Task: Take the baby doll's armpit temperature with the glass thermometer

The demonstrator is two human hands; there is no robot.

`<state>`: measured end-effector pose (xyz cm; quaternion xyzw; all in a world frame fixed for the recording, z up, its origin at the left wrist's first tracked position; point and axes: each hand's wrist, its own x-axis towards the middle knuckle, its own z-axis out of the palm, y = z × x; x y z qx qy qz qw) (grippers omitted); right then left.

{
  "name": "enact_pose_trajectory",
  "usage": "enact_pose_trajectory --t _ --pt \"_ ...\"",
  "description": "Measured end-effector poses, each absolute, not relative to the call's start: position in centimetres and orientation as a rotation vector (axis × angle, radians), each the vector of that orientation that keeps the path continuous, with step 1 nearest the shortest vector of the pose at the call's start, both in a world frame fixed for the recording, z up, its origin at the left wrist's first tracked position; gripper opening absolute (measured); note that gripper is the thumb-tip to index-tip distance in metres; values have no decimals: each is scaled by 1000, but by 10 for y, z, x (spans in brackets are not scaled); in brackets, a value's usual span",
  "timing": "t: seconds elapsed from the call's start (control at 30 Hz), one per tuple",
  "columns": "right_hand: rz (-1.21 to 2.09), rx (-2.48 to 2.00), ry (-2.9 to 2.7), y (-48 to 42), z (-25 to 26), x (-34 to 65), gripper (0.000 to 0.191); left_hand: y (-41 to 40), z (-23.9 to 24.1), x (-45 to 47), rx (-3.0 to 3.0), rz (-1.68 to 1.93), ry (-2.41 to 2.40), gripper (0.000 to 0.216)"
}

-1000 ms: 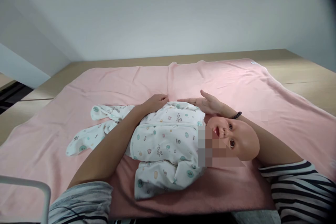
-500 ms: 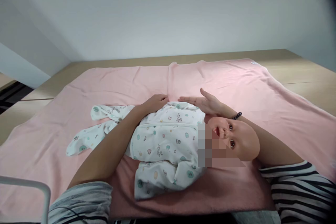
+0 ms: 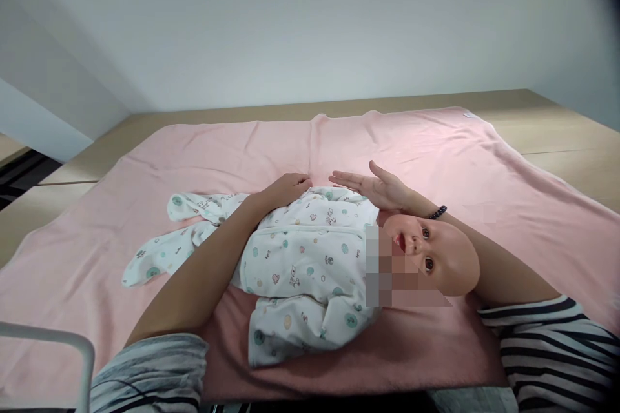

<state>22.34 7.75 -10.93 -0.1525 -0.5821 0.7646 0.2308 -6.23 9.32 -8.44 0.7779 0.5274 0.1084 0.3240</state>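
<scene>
The right hand's fingers (image 3: pixel 345 179) lie straight and spread, palm down, holding nothing; they hover at the far edge of the doll's shoulder, and whether they touch the cloth cannot be told. The right hand (image 3: pixel 376 190) wears a dark bead bracelet (image 3: pixel 436 212) at the wrist, and its forearm passes behind the doll's head (image 3: pixel 448 259). The left hand (image 3: pixel 287 186) rests on the far side of the doll's chest with its fingers curled over the edge of the body; whether they grip the cloth is hidden.

The doll (image 3: pixel 310 258) lies on its back across the view, head to the right, in a white printed sleepsuit (image 3: pixel 300 316) whose limp legs (image 3: pixel 162 251) trail left. It sits near the front edge of a pink blanket (image 3: pixel 436 148), which spreads flat and bare well beyond the hands to the far side and both ends. A wooden table (image 3: pixel 562 135) shows past the blanket's edges. A white rail (image 3: pixel 72 347) curves at the near left corner.
</scene>
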Motion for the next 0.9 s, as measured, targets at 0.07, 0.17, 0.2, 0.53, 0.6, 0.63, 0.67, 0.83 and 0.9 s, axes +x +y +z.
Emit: enact_pose_trajectory --t 0.07,0.17,0.2,0.53,0.6,0.63,0.67,0.83,0.9 --pt "2224 -390 -1554 75 -107 223 84 93 -84 -63 2042 282 1383 30" --pt "2293 -390 -1496 71 -104 222 87 93 -85 -63 2046 283 1381 30" --pt "2259 -407 -1493 70 -103 222 84 93 -85 -63 2047 285 1381 30" --pt "2261 -390 -1435 76 -111 224 78 94 -87 -65 2048 285 1371 30" --pt "2295 -398 -1419 76 -111 223 81 94 -86 -65 2053 291 1368 30" --pt "2303 -400 -1418 76 -111 223 81 94 -87 -65 2055 292 1367 30" --pt "2296 -405 -1423 76 -111 222 79 94 -87 -64 2056 292 1366 30" --pt "2223 -440 -1471 77 -113 222 68 95 -88 -65 2055 294 1366 30" --pt "2265 -432 -1465 77 -113 223 71 94 -88 -65 2056 295 1364 30"
